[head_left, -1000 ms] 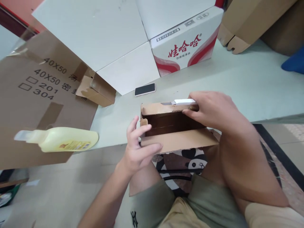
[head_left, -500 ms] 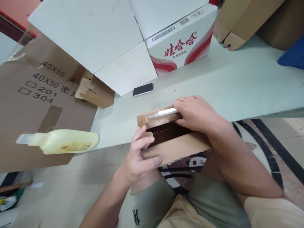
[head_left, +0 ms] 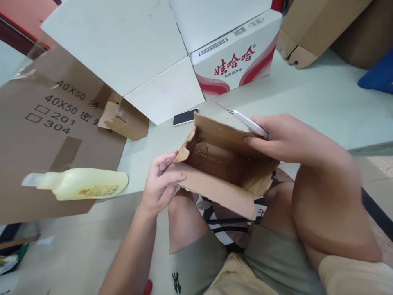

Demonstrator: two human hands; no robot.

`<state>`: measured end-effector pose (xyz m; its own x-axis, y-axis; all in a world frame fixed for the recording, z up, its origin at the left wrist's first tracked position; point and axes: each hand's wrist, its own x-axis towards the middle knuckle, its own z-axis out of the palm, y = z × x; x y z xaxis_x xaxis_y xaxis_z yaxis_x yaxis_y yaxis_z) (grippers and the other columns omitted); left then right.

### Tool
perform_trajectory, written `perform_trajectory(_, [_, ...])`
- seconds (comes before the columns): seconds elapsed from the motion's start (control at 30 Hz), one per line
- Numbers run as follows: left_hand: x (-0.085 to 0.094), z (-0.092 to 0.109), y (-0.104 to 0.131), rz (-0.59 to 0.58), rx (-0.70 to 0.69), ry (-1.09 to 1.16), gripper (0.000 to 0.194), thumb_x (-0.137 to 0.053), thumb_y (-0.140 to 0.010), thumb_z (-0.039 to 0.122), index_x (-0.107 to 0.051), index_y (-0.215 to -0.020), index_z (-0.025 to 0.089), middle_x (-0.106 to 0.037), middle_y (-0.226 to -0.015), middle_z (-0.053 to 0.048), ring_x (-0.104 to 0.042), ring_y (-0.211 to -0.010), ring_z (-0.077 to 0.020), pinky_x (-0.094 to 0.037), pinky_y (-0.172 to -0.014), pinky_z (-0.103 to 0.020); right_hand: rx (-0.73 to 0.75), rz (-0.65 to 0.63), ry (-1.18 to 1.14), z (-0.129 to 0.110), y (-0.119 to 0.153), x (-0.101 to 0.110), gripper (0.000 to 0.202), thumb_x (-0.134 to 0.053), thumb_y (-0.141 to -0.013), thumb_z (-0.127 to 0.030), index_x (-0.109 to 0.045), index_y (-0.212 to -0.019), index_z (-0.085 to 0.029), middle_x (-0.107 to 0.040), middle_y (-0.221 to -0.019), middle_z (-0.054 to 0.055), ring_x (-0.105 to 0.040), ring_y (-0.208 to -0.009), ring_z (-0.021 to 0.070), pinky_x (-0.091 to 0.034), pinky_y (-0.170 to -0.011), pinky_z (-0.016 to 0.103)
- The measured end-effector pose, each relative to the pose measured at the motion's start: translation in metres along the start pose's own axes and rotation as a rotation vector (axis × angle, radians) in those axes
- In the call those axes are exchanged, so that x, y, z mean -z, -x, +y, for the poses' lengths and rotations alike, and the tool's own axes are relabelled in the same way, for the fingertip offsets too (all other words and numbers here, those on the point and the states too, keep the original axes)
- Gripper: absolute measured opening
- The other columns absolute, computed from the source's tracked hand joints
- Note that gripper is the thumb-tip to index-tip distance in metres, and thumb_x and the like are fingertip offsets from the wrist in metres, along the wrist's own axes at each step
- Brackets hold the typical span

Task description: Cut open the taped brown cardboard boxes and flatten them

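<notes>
An open cardboard box (head_left: pixel 215 184) is tilted above my lap at the table edge, its torn-edged flaps spread and its inside showing. My left hand (head_left: pixel 162 180) pinches the box's left end, thumb on the near flap and fingers behind the side. In my right hand (head_left: pixel 273 137) is a utility knife (head_left: pixel 250 123) with a white handle; its thin blade points up and left over the table. The thumb of that hand also rests against the far flap of the box. Loose thin strands lie inside the box.
A phone (head_left: pixel 186 117) lies just beyond the box. White cartons (head_left: pixel 233 69) stand behind it. At left are a small brown box (head_left: pixel 132 121), a large brown carton (head_left: pixel 61 151) and a yellow bottle (head_left: pixel 92 183). A blue object (head_left: pixel 377 73) sits far right.
The box has turned and tipped, so its inside now faces me. My right hand lifted the knife away from the far edge, and my left hand moved left and down.
</notes>
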<state>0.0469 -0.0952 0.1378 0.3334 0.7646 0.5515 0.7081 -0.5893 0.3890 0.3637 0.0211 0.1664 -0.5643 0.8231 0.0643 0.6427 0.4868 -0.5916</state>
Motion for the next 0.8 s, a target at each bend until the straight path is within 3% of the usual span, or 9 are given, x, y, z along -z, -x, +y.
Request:
perform_trajectory(0.07, [0.002, -0.010, -0.001, -0.014, 0.003, 0.114, 0.016, -0.055, -0.098, 0.026, -0.071, -0.101, 0.028, -0.053, -0.134, -0.008, -0.059, -0.130, -0.0254, -0.052, -0.109, -0.048, 0.023, 0.078, -0.048, 0.008, -0.006, -0.004, 0.014, -0.055, -0.080, -0.029, -0.048, -0.069, -0.023, -0.055, -0.060, -0.002, -0.047, -0.057, 0.0158, -0.032, -0.057, 0.030])
perform_trajectory(0.13, [0.002, -0.016, -0.001, -0.027, 0.042, 0.188, 0.015, -0.056, -0.097, 0.027, -0.071, -0.102, 0.026, -0.055, -0.136, -0.010, -0.060, -0.129, -0.0265, -0.051, -0.109, -0.049, -0.046, 0.210, -0.061, 0.021, -0.017, -0.015, 0.022, -0.063, -0.077, -0.034, -0.047, -0.065, -0.024, -0.051, -0.056, -0.002, -0.045, -0.056, 0.0161, -0.030, -0.056, 0.030])
perform_trajectory(0.27, [-0.004, -0.019, 0.001, -0.052, 0.167, 0.250, 0.014, -0.061, -0.095, 0.030, -0.067, -0.107, 0.025, -0.062, -0.129, -0.013, -0.063, -0.123, -0.0282, -0.054, -0.101, -0.050, -0.282, 0.676, -0.122, 0.039, -0.040, -0.047, 0.024, -0.064, -0.078, -0.038, -0.047, -0.068, -0.024, -0.051, -0.059, -0.001, -0.046, -0.058, 0.0172, -0.031, -0.057, 0.031])
perform_trajectory(0.37, [-0.015, -0.023, 0.002, -0.032, 0.288, 0.331, 0.042, -0.070, -0.088, 0.032, -0.052, -0.125, 0.029, -0.063, -0.130, -0.012, -0.070, -0.103, -0.0233, -0.059, -0.088, -0.044, -0.302, 0.886, -0.122, 0.035, -0.045, -0.068, 0.016, -0.053, -0.086, -0.034, -0.049, -0.074, -0.024, -0.049, -0.062, -0.001, -0.046, -0.058, 0.0172, -0.031, -0.057, 0.031])
perform_trajectory(0.47, [-0.027, -0.027, 0.001, 0.033, 0.385, 0.376, 0.062, -0.076, -0.082, 0.033, -0.042, -0.133, 0.032, -0.061, -0.133, -0.011, -0.071, -0.092, -0.0184, -0.058, -0.084, -0.040, -0.192, 0.875, -0.013, 0.025, -0.039, -0.077, 0.013, -0.055, -0.084, -0.034, -0.052, -0.076, -0.023, -0.054, -0.068, 0.001, -0.046, -0.062, 0.0176, -0.029, -0.057, 0.031])
perform_trajectory(0.57, [-0.036, -0.029, -0.002, 0.019, 0.412, 0.272, 0.052, -0.076, -0.081, 0.039, -0.052, -0.125, 0.027, -0.060, -0.134, -0.013, -0.065, -0.112, -0.0252, -0.054, -0.095, -0.046, -0.055, 0.693, -0.015, 0.023, -0.034, -0.076, 0.013, -0.062, -0.077, -0.033, -0.055, -0.078, -0.022, -0.061, -0.078, 0.003, -0.048, -0.065, 0.0168, -0.030, -0.057, 0.030])
perform_trajectory(0.63, [-0.041, -0.028, -0.005, -0.023, 0.373, 0.149, 0.045, -0.073, -0.082, 0.042, -0.057, -0.121, 0.026, -0.053, -0.140, -0.015, -0.055, -0.129, -0.0308, -0.048, -0.103, -0.050, 0.006, 0.606, -0.178, 0.028, -0.033, -0.075, 0.017, -0.066, -0.075, -0.034, -0.058, -0.084, -0.022, -0.062, -0.077, 0.002, -0.049, -0.063, 0.0156, -0.033, -0.057, 0.029])
perform_trajectory(0.7, [-0.045, -0.027, -0.006, -0.017, 0.301, 0.012, 0.042, -0.069, -0.085, 0.042, -0.059, -0.122, 0.026, -0.047, -0.146, -0.016, -0.046, -0.139, -0.0337, -0.045, -0.106, -0.053, 0.056, 0.604, -0.448, 0.035, -0.031, -0.076, 0.022, -0.066, -0.079, -0.041, -0.060, -0.087, -0.021, -0.060, -0.070, -0.001, -0.049, -0.059, 0.0140, -0.037, -0.056, 0.028])
perform_trajectory(0.8, [-0.049, -0.028, -0.007, 0.033, 0.209, -0.177, 0.049, -0.068, -0.085, 0.049, -0.058, -0.127, 0.027, -0.040, -0.153, -0.017, -0.036, -0.146, -0.0379, -0.038, -0.111, -0.058, 0.198, 0.512, -0.790, 0.041, -0.027, -0.078, 0.043, -0.052, -0.091, -0.057, -0.062, -0.073, -0.020, -0.058, -0.058, 0.000, -0.049, -0.052, 0.0123, -0.039, -0.052, 0.027])
